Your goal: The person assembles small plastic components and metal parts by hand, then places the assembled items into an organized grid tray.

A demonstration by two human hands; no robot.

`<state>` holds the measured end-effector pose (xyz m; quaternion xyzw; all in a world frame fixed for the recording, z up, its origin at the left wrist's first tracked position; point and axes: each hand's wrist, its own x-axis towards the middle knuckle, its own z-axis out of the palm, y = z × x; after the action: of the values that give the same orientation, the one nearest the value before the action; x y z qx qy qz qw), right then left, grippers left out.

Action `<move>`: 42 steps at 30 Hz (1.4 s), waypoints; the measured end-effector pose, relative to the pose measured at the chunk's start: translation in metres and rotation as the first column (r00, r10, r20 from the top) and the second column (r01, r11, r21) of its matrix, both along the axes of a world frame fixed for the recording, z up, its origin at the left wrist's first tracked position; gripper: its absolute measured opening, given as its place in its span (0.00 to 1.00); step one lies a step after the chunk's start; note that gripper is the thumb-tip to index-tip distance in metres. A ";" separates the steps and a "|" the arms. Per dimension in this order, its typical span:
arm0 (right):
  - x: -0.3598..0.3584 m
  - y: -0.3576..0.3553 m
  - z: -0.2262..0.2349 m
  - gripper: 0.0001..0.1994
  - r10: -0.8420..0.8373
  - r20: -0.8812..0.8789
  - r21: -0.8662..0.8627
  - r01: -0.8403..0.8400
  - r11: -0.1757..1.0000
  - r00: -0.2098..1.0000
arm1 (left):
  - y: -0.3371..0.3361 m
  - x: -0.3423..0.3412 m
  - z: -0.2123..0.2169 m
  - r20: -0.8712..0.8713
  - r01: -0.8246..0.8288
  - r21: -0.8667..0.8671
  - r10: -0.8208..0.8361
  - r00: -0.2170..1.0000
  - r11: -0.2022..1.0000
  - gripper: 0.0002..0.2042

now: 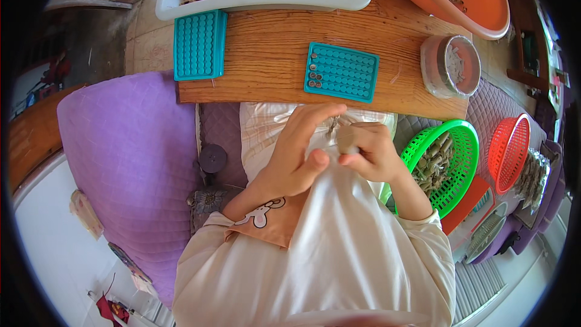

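The right hand [370, 151] pinches a small brown paper roll [346, 139] between thumb and fingertips, just above the lap and near the front edge of the wooden board [266, 48]. The left hand [298, 154] is beside it with its fingers stretched long and fairly open, their tips touching the top of the roll; whether it grips anything itself I cannot tell. The roll is small and held only at its end, so a loose pinch could let it slip down into the pale cloth [339, 218] on the lap, or let whatever is inside spill out. The teal tray [342, 71] with rows of holes lies just ahead on the board, a few holes at its left side already filled; a careless forearm could nudge it and tip those pieces out. The green basket [445, 163] sits close to the right elbow and could be knocked.
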<state>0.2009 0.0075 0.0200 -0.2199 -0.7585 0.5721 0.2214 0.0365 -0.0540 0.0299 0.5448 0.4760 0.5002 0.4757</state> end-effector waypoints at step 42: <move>0.003 0.000 -0.016 0.06 -0.505 -0.105 -0.682 0.307 0.664 0.857 | 0.015 0.019 -0.026 0.113 -0.072 -0.278 0.107 0.988 0.958 0.04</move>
<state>0.2035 0.0071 0.0039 -0.3623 -0.4058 0.7568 0.3624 0.0558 -0.0394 0.0042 0.4191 0.5333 0.4845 0.5525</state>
